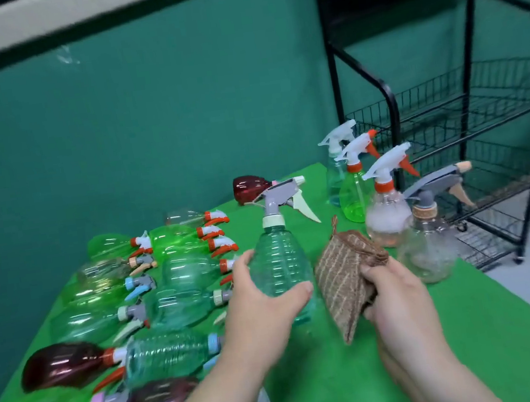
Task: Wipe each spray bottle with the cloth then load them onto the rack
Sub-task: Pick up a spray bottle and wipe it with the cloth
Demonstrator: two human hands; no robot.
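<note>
Near the front of the green-covered table (477, 341), the left hand (263, 302) has its grip clamped round the belly of a see-through teal ribbed plastic spray bottle (280, 266) with a grey trigger head, holding it upright. Just beside it, the right hand (394, 295) has its grip clamped on a folded brown striped cloth (344, 278); whether the cloth touches the bottle I cannot tell. Green, teal and dark red bottles (166, 281) lie on their sides along the table's left edge. Toward the far right corner 4 upright bottles (387, 218) stand together. Beyond that corner stands a black wire-basket rack (482, 125).
</note>
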